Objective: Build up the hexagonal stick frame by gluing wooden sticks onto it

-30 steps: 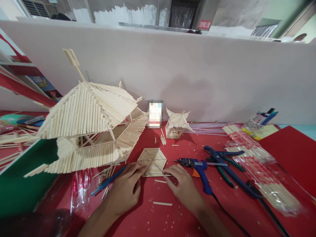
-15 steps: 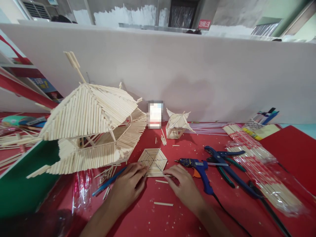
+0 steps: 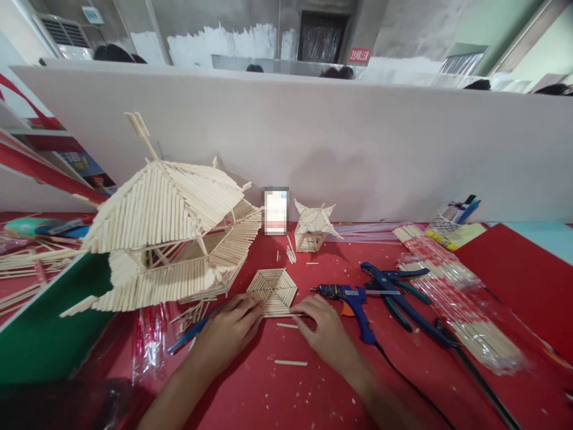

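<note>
A small hexagonal panel of wooden sticks (image 3: 274, 291) lies flat on the red tabletop, its sticks set in rings. My left hand (image 3: 237, 322) has its fingers closed at the panel's near left edge; their tips are partly hidden. At the near right corner my right hand (image 3: 323, 325) pinches the end of a thin wooden stick (image 3: 290, 315) that lies along the panel's near edge. Two loose sticks rest closer to me, one short piece (image 3: 287, 325) and one longer piece (image 3: 290, 362). A blue glue gun (image 3: 353, 301) lies right of my right hand.
A large stick-built pavilion (image 3: 174, 209) stands at left, a small pavilion (image 3: 314, 227) at the back. Blue cutters (image 3: 394, 286) and bagged sticks (image 3: 470, 322) lie at right. A blue pen (image 3: 190, 334) lies by my left hand. A white partition (image 3: 380, 137) closes the back.
The camera view has tilted up and shifted slightly, so the scene sits a little differently. Both hands stay at the panel's near edge, with the stick still there.
</note>
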A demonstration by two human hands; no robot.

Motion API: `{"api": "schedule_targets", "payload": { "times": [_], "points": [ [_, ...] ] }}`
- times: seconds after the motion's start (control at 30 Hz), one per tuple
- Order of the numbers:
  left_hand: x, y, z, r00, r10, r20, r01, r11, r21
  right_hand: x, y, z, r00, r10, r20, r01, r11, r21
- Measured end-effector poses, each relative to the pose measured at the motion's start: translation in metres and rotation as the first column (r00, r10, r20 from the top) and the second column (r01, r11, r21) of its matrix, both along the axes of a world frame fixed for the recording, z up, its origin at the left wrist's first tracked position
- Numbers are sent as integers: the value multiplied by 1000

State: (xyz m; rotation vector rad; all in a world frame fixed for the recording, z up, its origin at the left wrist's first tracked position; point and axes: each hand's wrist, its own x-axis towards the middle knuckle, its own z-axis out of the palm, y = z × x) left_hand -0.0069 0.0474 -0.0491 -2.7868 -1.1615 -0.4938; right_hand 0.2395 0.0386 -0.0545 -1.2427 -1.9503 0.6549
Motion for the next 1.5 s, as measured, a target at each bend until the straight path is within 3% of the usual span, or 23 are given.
{"api": "schedule_targets", "payload": {
  "times": [0.2, 0.53, 0.87, 1.1, 1.37, 1.5],
  "points": [
    [1, 1, 2, 1000, 3, -6, -3, 1000, 2, 3, 1, 0, 999, -2, -40, 2, 1000, -5],
    [-3, -4, 16, 977, 79, 199, -42, 982, -186, 5, -3, 6, 999, 22, -46, -24, 999, -48],
    [1, -6, 12, 968, 127, 218, -70, 965, -251, 4, -3, 8, 999, 21, -30, -23, 997, -79],
    [11, -9, 12, 962, 178, 206, -134, 968, -210, 8, -6, 9, 999, 41, -6, -41, 996, -79],
    [10, -9, -8, 967, 170, 188, -166, 985, -38, 0, -5, 11, 998, 20, 53, -19, 999, -32],
    [8, -9, -8, 957, 161, 240, -166, 986, 1, -7, -6, 13, 995, 27, 97, -24, 999, -26]
  ]
}}
